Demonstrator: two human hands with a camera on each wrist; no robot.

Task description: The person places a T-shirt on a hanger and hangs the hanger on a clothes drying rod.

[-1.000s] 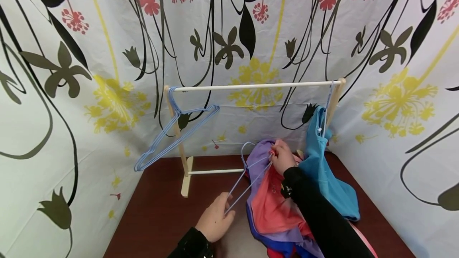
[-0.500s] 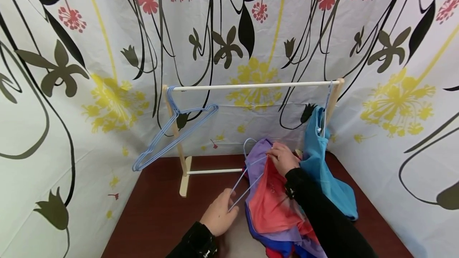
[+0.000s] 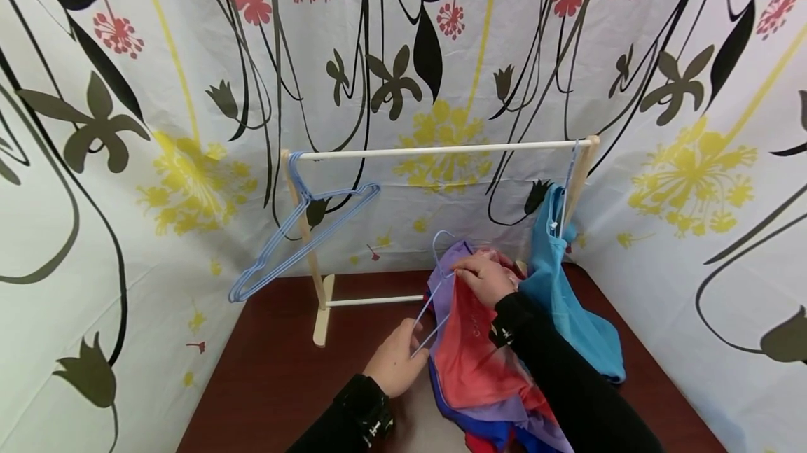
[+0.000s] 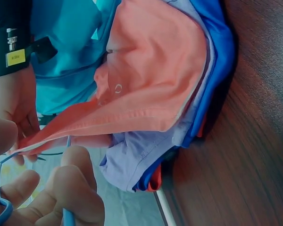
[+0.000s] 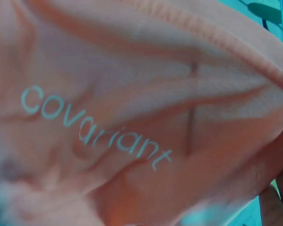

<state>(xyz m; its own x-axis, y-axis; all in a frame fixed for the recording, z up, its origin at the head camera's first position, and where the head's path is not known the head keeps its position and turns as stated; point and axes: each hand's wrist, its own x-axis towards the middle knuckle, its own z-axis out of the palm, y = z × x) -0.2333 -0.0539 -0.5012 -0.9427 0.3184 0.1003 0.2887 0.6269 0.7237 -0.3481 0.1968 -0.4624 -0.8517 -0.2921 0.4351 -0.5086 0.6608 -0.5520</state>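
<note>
Against flowered curtains, on the bench [image 3: 277, 376], we have one blue shirt [image 3: 557, 278] racked, while our left grip [image 3: 398, 363] curls round the hanger [image 3: 435, 299] and our right grip [image 3: 485, 278] pinches the coral shirt [image 3: 473, 355], not yet hung.

Left hand [image 3: 397, 362] on blue hanger [image 3: 435, 299], right hand [image 3: 485, 278] on coral shirt [image 3: 473, 362]

Bright even light, blurred wrist views
</note>
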